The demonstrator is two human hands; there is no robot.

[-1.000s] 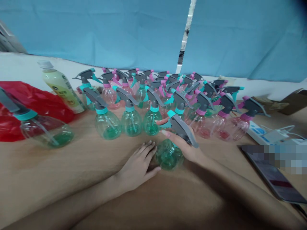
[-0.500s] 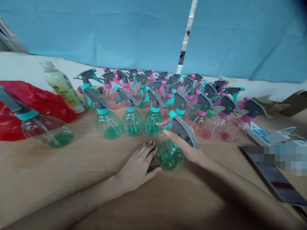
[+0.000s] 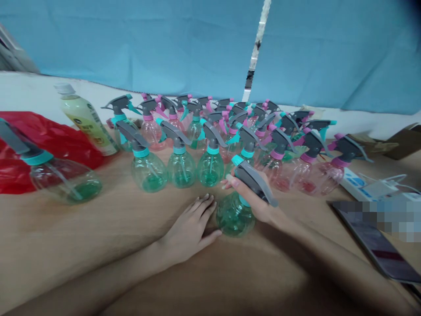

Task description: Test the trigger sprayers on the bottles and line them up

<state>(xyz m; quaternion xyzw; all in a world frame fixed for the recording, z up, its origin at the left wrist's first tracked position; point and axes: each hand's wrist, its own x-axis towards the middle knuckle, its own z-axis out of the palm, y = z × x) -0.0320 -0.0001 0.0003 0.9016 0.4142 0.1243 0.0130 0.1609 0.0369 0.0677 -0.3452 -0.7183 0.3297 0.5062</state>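
Observation:
My right hand (image 3: 255, 199) is wrapped round the neck of a green spray bottle (image 3: 234, 217) with a grey and turquoise trigger head. The bottle stands upright on the wooden table, its nozzle pointing away to the left. My left hand (image 3: 192, 228) lies flat on the tabletop just left of that bottle, fingers stretched out and holding nothing. Behind both hands runs a row of similar bottles, among them a green spray bottle (image 3: 211, 169) and a pink spray bottle (image 3: 324, 175). Part of the right hand's fingers is hidden behind the trigger head.
More spray bottles crowd behind the front row. At the left are a lone green spray bottle (image 3: 66, 180), a red plastic bag (image 3: 49, 136) and a drink bottle (image 3: 87, 120). A phone (image 3: 375, 241) and a white power strip (image 3: 358, 182) lie to the right.
The fingers of my right hand have drawn in round the bottle's neck. The bottle has shifted very slightly right. My left hand has stayed put.

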